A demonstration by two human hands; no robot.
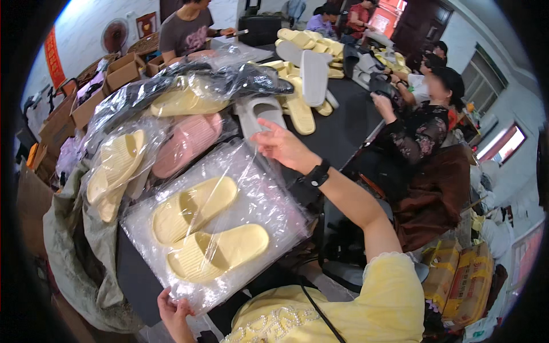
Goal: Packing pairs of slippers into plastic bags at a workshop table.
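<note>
**Operator:** Head view: what is each hand doing, and where is the bagged pair lying?

**Inspector:** The left hand [173,315] is gripping the near corner of the clear plastic bag [260,197] at the lower edge of the picture, fingers curled shut on the film. The right hand [284,146] is reaching over the far corner of the same bag, fingers spread and partly open, fingertips at the bag's upper edge. Whether they are pinching the film there cannot be told. Inside the bag, two yellow slippers [209,231] are lying side by side, soles flat against the film.

**Operator:** How is the bag's long axis running relative to the fingers?

**Inspector:** It is running diagonally, from the left hand at the near left to the right hand at the far right. Each hand is sitting at one end of that axis, so neither is nearer to the middle; the slippers are lying between them, across the line, toes pointing right.

**Operator:** What is surrounding it?

**Inspector:** The bag is resting over the black table [343,128]. Just beyond it, a bagged pink pair [186,143] and another bagged yellow pair [117,168] are stacking up at the left. A grey slipper [260,114] is lying just beyond the right hand. Other people are working along the far side.
</note>
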